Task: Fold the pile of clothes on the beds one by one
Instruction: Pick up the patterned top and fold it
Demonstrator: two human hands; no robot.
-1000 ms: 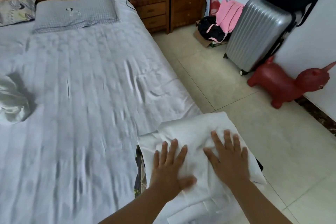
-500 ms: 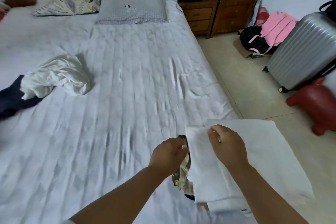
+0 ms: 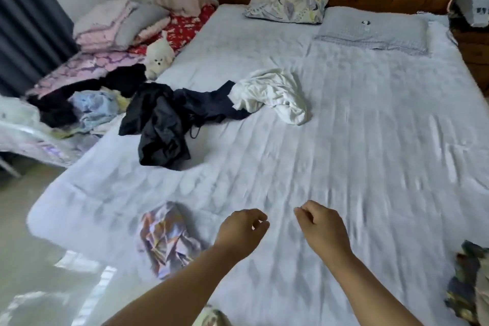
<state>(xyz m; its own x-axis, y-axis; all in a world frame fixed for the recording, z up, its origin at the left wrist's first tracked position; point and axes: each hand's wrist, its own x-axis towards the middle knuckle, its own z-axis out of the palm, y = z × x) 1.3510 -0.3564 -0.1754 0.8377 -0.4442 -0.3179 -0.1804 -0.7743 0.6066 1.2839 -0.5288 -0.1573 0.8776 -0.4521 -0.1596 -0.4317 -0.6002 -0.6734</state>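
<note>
While both forearms are reaching out over the near part of the bed (image 3: pixel 344 140), the left hand (image 3: pixel 242 230) and the right hand (image 3: pixel 321 227) are hovering side by side, apart, each with fingers loosely curled and holding nothing. A white garment (image 3: pixel 272 95) is lying crumpled at mid-bed, overlapping a dark navy garment (image 3: pixel 209 104), which is touching a black garment (image 3: pixel 158 124). A patterned folded cloth (image 3: pixel 166 238) is lying just left of the left hand. A camouflage-patterned cloth (image 3: pixel 468 280) is sitting at the right edge.
</note>
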